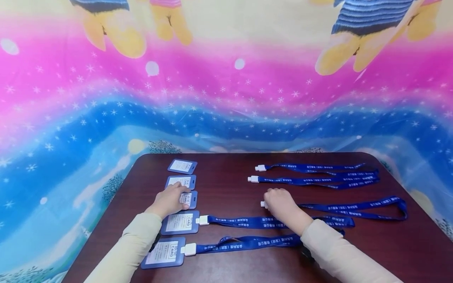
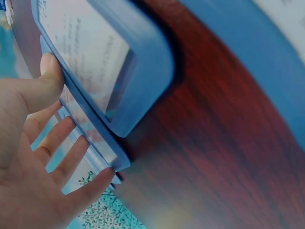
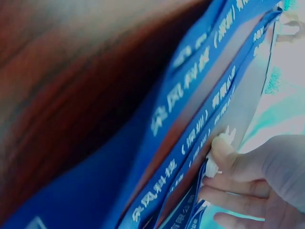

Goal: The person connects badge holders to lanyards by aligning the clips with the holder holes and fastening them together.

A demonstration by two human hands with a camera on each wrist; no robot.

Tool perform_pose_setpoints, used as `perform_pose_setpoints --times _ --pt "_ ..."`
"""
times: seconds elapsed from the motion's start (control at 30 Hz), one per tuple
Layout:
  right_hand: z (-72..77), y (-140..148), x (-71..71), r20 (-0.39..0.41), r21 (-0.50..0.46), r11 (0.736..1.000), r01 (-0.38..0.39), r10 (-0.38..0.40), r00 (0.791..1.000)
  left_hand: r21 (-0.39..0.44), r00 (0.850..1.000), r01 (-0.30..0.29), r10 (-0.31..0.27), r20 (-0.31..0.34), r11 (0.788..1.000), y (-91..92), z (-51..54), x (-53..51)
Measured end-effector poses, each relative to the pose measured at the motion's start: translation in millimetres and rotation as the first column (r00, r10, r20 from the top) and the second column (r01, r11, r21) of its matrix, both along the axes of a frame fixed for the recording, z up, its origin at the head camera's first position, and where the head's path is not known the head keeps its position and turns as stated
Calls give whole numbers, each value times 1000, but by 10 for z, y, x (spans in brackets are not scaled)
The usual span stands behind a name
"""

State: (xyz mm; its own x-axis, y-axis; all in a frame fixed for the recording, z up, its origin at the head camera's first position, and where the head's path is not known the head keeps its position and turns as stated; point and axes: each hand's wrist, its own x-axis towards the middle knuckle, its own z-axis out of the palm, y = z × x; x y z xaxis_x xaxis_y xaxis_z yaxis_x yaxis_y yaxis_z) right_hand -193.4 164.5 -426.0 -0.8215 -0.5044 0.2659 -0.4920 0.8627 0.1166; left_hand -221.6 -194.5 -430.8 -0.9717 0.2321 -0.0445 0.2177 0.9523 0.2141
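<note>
My left hand (image 1: 170, 200) reaches over the third blue badge holder (image 1: 192, 199) in the left column, with thumb and fingertips at it. In the left wrist view its fingers (image 2: 64, 145) are spread and fairly straight, and its thumb (image 2: 51, 71) touches a blue badge edge. My right hand (image 1: 282, 202) pinches the white plastic clip (image 3: 213, 164) of a blue lanyard (image 1: 348, 208) between thumb and fingers. That lanyard's strap trails to the right along the table. Part of the clip is hidden by the hand.
Two nearer badge holders (image 1: 180, 222) have lanyards (image 1: 235, 221) at their right edges. Two loose badge holders (image 1: 182, 166) lie at the back left. Two more lanyards (image 1: 315, 180) lie at the back right. A patterned cloth (image 1: 226, 98) hangs behind the dark table (image 1: 219, 173).
</note>
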Motion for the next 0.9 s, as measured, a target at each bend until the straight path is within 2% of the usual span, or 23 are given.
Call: perform_pose_setpoints --times 0.2,0.43,0.6,0.9 --pt "27 95 -44 40 -34 999 -26 28 999 12 1000 13 -13 -18 1000 8 -2 30" --pt "51 57 -62 41 -34 998 -56 57 998 2 999 15 -15 -42 1000 -4 -16 44" --pt "69 -5 -80 43 -22 999 -45 46 998 -6 998 22 -23 -54 1000 -12 -29 49" --pt "114 -138 -156 127 -14 1000 -7 9 992 -21 997 36 -38 -63 999 -15 -53 35"
